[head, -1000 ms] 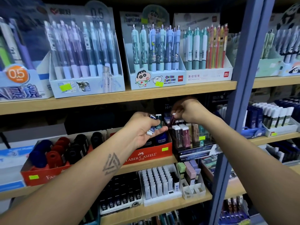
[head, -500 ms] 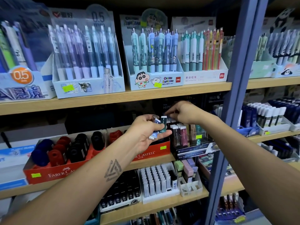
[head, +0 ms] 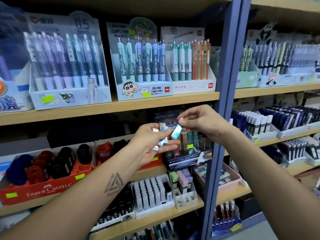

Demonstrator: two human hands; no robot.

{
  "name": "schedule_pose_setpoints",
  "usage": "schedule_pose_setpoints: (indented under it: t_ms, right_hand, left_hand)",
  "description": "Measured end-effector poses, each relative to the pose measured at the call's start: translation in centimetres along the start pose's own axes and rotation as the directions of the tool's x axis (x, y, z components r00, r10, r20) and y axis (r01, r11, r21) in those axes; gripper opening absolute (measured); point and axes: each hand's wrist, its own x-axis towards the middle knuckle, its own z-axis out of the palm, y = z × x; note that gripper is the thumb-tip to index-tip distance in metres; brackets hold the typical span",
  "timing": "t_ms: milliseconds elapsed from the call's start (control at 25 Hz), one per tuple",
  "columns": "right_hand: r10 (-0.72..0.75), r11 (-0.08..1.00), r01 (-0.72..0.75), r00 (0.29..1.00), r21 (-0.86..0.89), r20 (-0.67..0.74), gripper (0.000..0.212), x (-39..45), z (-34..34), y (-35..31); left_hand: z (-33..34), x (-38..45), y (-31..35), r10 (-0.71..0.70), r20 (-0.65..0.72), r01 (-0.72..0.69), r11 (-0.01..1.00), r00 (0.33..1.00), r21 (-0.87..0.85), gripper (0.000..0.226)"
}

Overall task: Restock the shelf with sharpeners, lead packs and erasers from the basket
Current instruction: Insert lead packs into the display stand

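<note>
My left hand [head: 149, 144] is raised in front of the middle shelf, palm up, holding a few small lead packs [head: 161, 137] in its curled fingers. My right hand [head: 202, 121] pinches one teal lead pack [head: 176, 132] by its top end, right beside the ones in my left hand. Just behind and below both hands stands the dark lead-pack display [head: 187, 153] with upright packs in clear slots. The basket is out of view.
Red Faber-Castell trays [head: 41, 189] of round sharpeners fill the middle shelf's left. White erasers [head: 150, 193] and pastel erasers [head: 181, 181] stand on the lower shelf. Pen displays [head: 143, 66] line the top shelf. A blue upright post [head: 223, 118] runs right of my hands.
My right hand came back from the display to my left hand and now pinches a teal pack there. Both hands have lifted slightly away from the shelf.
</note>
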Motion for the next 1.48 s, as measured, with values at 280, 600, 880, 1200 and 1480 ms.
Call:
schedule_pose_setpoints:
  t_ms: [280, 600, 880, 1200, 1480]
  right_hand:
    - [-0.096, 0.757, -0.011, 0.987, -0.653, -0.127, 0.013, 0.5, -3.7, 1.4]
    - [-0.126, 0.531, 0.073, 0.992, -0.844, 0.006, 0.012, 1.5, -2.3, 3.5]
    - [-0.101, 0.937, 0.080, 0.994, -0.340, -0.044, 0.008, -0.1, -0.8, 0.4]
    - [0.039, 0.988, -0.039, 0.999, 0.151, 0.005, 0.013, -0.7, -1.0, 0.6]
    - [-0.048, 0.948, 0.021, 0.996, -0.316, -0.079, 0.021, -0.2, -1.7, 1.8]
  left_hand:
    - [1.4, 0.9, 1.0, -0.059, 0.022, 0.060, 0.998, 0.998, -0.016, 0.013]
    - [1.7, 0.1, 0.0, -0.040, 0.162, 0.043, 0.999, 0.986, -0.016, 0.026]
    - [1.8, 0.1, -0.9, -0.002, 0.252, -0.008, 0.999, 0.968, 0.039, 0.025]
    - [1.6, 0.1, 0.2, -0.115, 0.215, 0.084, 0.986, 0.970, 0.146, 0.027]
    - [-0.3, 1.7, 1.7, -0.027, -0.043, 0.030, 0.996, 0.999, 0.080, 0.021]
